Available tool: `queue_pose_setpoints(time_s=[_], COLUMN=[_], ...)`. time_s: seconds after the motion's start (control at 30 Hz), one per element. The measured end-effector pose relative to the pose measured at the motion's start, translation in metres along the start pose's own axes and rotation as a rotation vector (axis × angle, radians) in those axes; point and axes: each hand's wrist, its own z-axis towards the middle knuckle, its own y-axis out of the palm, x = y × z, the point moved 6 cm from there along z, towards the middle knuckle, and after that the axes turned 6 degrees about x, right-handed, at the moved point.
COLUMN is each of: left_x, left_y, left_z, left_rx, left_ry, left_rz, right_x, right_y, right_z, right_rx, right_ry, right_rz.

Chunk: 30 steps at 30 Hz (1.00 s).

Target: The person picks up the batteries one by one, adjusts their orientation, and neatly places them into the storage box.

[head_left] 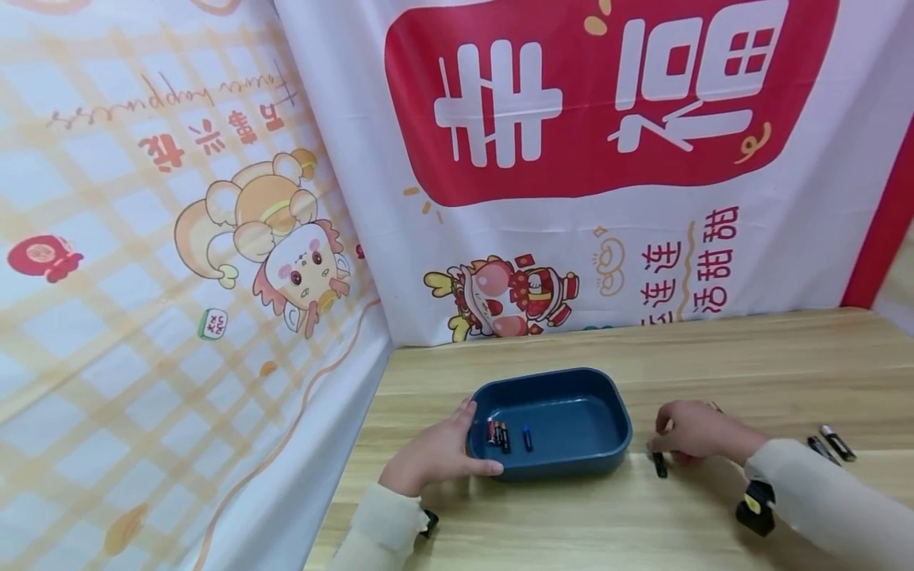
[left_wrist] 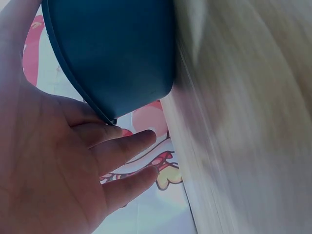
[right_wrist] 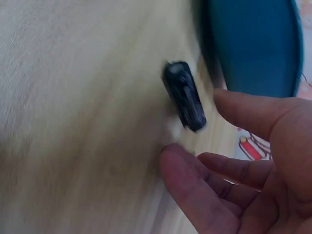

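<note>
Black battery, on the table just right of the tray. Around its end nearest the tray curve the parted thumb and fingers of the right hand; contact, blurred here, cannot be told. The left hand lies spread against the tray's left end. Inside the tray, at left: a cluster of batteries and a blue battery. Well right of the tray: two more batteries.

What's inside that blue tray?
A cluster of red-and-black battery-like cylinders lies at its left end, beside one separate blue cylinder. The tray floor beneath them is covered.
</note>
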Motion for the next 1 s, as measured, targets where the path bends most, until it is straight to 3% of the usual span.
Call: queue_pose_setpoints(time_s=[0.2, 0.43, 0.5, 0.7, 1.0], left_x=[-0.002, 0.001, 0.003, 0.008, 0.019], left_y=[0.001, 0.002, 0.002, 0.002, 0.011], left_z=[-0.002, -0.001, 0.000, 0.002, 0.000], left_rx=[0.005, 0.005, 0.007, 0.011, 0.027], left_ry=[0.005, 0.025, 0.033, 0.070, 0.111], left_rz=[0.002, 0.027, 0.037, 0.041, 0.059], right_x=[-0.008, -0.003, -0.001, 0.002, -0.016], right_y=[0.010, 0.000, -0.004, -0.014, -0.035], right_z=[0.005, 0.002, 0.002, 0.007, 0.013], right_rx=[0.001, 0.055, 0.054, -0.001, 0.011], right_ry=[-0.050, -0.098, -0.100, -0.092, -0.067], right_rz=[-0.045, -0.099, -0.051, 0.285, 0.457])
